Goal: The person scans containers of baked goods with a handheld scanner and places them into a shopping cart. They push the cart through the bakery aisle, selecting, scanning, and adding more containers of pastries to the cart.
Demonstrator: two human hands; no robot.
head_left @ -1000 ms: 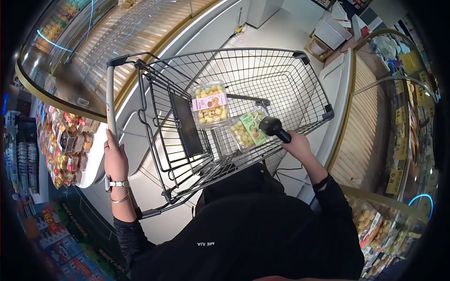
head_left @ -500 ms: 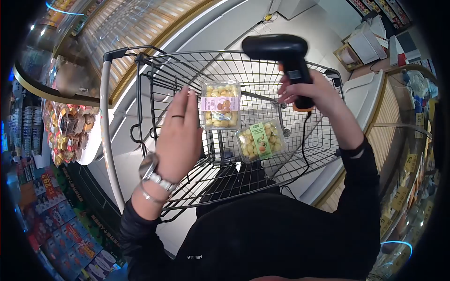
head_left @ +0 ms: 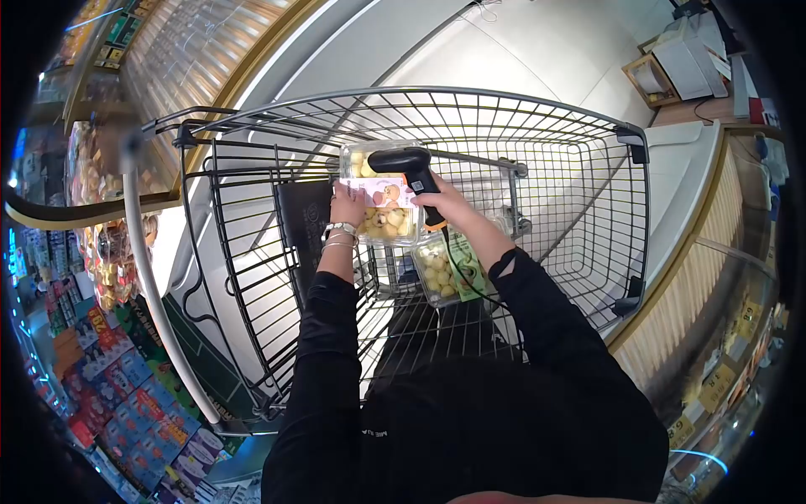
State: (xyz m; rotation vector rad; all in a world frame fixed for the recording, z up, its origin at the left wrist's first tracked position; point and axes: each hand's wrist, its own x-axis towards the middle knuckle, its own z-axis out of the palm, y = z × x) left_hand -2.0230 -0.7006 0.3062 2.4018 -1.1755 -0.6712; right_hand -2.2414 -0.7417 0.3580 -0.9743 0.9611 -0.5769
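Moved inward, left hand (head_left: pixel 347 208) grips one box (head_left: pixel 388 223) of two, right hand (head_left: pixel 442 203) one scanner (head_left: pixel 410 163).

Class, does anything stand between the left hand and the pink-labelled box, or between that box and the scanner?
Nothing visible does. The left hand is at the left edge of the pink-labelled box, and the scanner, in the right hand, overlaps the box's upper part in this view.
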